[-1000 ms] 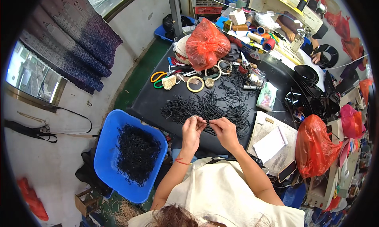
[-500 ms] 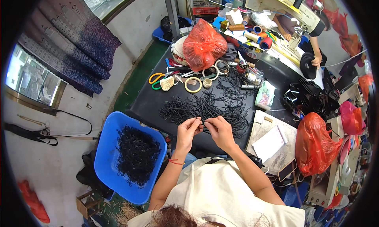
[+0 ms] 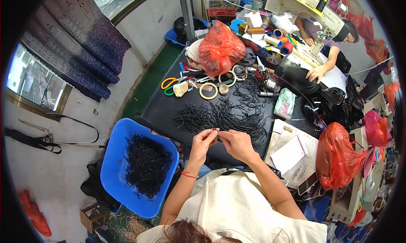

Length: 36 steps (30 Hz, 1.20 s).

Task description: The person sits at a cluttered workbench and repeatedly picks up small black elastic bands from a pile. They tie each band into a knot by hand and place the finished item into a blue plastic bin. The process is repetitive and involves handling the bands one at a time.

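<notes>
At the near edge of the black worktable (image 3: 165, 112), the person's left hand (image 3: 202, 142) and right hand (image 3: 237, 144) meet, fingertips pinched together on a short piece of black elastic cord (image 3: 218, 135) held between them just above the table surface; both hands are closed on it, thumbs against forefingers. Left wrist carries a thin red band (image 3: 189, 174). Just beyond the hands lies a spread heap of black cord loops (image 3: 224, 116), covering the middle of the table and nearly reaching the fingers. Beside the table on the person's left stands a blue plastic bin (image 3: 114, 158) on the floor, holding a second pile of black cords (image 3: 147, 166). Further back on the table: orange-handled scissors (image 3: 168, 82), several tape rings (image 3: 209, 91), a red plastic bag (image 3: 220, 49), thread spools (image 3: 275, 38) in mixed colours. To the right of the cord heap sits a small greenish packet (image 3: 285, 103), then a cardboard sheet with white papers (image 3: 289, 154), and a second red plastic bag (image 3: 336, 158) hangs off the right edge. A phone (image 3: 307, 183) lies at the cardboard's near corner. At the far right another person's hand (image 3: 316, 73) rests on black fabric (image 3: 296, 76) by a sewing machine (image 3: 313, 10). A dark patterned cloth (image 3: 76, 44) hangs on the wall at upper left.
</notes>
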Each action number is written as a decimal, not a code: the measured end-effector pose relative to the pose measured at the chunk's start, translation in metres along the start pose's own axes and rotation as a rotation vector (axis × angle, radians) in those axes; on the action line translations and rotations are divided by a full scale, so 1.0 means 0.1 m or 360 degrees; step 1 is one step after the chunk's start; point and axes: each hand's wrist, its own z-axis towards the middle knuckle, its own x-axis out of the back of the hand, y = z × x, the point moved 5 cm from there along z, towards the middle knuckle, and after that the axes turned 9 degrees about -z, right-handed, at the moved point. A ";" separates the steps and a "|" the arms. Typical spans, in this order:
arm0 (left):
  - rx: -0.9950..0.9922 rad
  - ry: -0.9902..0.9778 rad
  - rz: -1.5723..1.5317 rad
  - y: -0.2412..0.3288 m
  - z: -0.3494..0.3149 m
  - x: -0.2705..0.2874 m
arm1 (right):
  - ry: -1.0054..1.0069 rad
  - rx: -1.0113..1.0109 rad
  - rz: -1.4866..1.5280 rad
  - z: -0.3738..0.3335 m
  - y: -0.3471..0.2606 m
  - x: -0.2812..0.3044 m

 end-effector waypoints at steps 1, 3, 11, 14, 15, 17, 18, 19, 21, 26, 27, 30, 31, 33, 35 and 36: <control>-0.0001 0.0028 -0.0043 0.00 0.00 0.01 | -0.0019 0.0007 -0.0007 0.00 -0.01 -0.01; 0.0004 0.0083 -0.0124 0.01 0.01 0.02 | 0.0011 0.0021 0.0024 -0.02 -0.05 -0.04; 0.0217 0.0001 -0.0856 -0.02 0.07 0.21 | 0.0305 0.0086 0.0166 -0.02 0.02 0.02; 0.0246 0.0034 -0.0346 0.08 -0.03 0.09 | 0.0360 0.0081 0.0137 0.02 -0.09 0.08; 0.0228 -0.0001 -0.0233 0.08 -0.03 0.08 | 0.0409 0.0130 0.0110 0.04 -0.11 0.08; 0.0188 -0.0065 -0.0008 0.08 -0.04 0.09 | 0.0506 0.0229 0.0061 0.06 -0.12 0.04; 0.0158 -0.0105 -0.0036 0.08 -0.05 0.06 | 0.0542 0.0232 0.0069 0.05 -0.11 0.03; 0.0152 -0.0130 0.0001 0.10 -0.05 0.03 | 0.0545 0.0208 0.0106 0.04 -0.09 0.02; 0.0131 -0.0166 0.0077 0.13 -0.07 0.00 | 0.0546 0.0167 0.0193 0.02 -0.06 0.01; 0.0068 -0.0211 0.0110 0.04 -0.04 0.03 | 0.0432 0.0082 0.0331 -0.01 -0.02 -0.06; 0.0069 -0.0236 0.0112 0.04 -0.05 0.02 | 0.0404 0.0080 0.0348 -0.01 -0.01 -0.07; -0.0064 -0.0006 0.0577 0.13 -0.07 0.13 | 0.0439 0.0161 0.0168 -0.01 0.08 0.08; -0.0167 -0.0028 0.0850 0.20 -0.10 0.11 | 0.0465 0.0186 0.0025 -0.01 0.10 0.13; -0.0358 -0.0069 0.1403 0.35 -0.20 0.06 | 0.0410 0.0473 -0.0083 0.03 -0.04 0.29; -0.0460 -0.0420 0.1628 0.26 -0.19 0.04 | 0.0314 0.0553 0.0015 0.11 -0.07 0.29; -0.0339 -0.0570 0.1573 0.35 -0.25 -0.10 | 0.0270 0.0594 0.0059 0.13 -0.08 0.29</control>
